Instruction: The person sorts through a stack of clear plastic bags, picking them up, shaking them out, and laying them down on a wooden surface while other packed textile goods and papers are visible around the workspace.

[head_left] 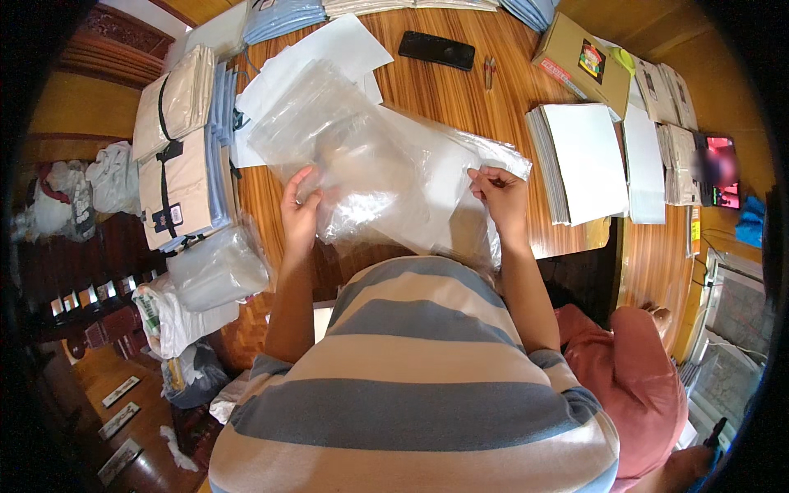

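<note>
I hold a large clear plastic bag [386, 177] above the wooden table [436, 90]. My left hand [301, 209] grips its left edge, fingers curled around the film. My right hand [498, 193] pinches the bag's right edge between thumb and fingers. The bag hangs crumpled between both hands, with white paper sheets [320, 62] showing through and behind it. My striped shirt fills the lower middle of the view.
A black phone [436, 49] lies at the table's far side. A stack of white sheets [579, 160] sits to the right, a cardboard box [582, 64] beyond it. Folded beige and blue garments [177, 148] pile up at left, with more clear bags [215, 267] below them.
</note>
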Demonstrator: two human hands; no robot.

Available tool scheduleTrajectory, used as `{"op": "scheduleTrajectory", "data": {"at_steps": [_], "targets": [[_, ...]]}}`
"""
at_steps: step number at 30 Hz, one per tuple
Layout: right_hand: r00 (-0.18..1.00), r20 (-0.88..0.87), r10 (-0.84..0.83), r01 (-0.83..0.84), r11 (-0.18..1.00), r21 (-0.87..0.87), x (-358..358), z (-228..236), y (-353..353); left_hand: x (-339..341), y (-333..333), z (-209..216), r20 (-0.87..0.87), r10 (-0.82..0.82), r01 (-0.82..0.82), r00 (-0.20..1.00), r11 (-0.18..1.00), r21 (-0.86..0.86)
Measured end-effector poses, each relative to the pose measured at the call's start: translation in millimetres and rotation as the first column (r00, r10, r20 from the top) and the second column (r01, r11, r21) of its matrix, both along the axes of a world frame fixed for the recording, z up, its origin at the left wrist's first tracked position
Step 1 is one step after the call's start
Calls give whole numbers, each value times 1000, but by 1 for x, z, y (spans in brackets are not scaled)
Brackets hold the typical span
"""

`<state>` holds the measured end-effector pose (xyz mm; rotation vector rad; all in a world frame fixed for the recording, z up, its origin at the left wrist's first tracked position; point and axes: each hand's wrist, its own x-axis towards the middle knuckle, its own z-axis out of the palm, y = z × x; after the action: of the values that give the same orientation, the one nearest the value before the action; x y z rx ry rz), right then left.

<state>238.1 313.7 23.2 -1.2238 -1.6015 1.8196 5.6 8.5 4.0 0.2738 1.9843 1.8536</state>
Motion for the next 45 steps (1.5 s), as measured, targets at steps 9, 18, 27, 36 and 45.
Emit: {"op": "scheduleTrajectory", "data": {"at_steps": [9, 18, 27, 36, 45], "targets": [[911, 247, 329, -398, 857, 327, 5, 72, 46, 5, -1, 26, -32, -7, 5, 999, 998, -64], [889, -158, 430, -370, 877, 307, -56, 176, 53, -10, -41, 88, -39, 135, -132, 990, 989, 69], [352, 201, 914, -838, 212, 503, -264, 348, 29, 20, -61, 119, -113, 260, -261, 959, 965, 12], [526, 411, 745, -696, 99, 711, -375, 378, 47, 45, -74, 127, -103, 304, -303, 947, 952, 27], [758, 206, 619, -279, 21, 960, -403, 368, 61, 41, -82, 128, -147, 236, -242, 960, 970, -24]]}}
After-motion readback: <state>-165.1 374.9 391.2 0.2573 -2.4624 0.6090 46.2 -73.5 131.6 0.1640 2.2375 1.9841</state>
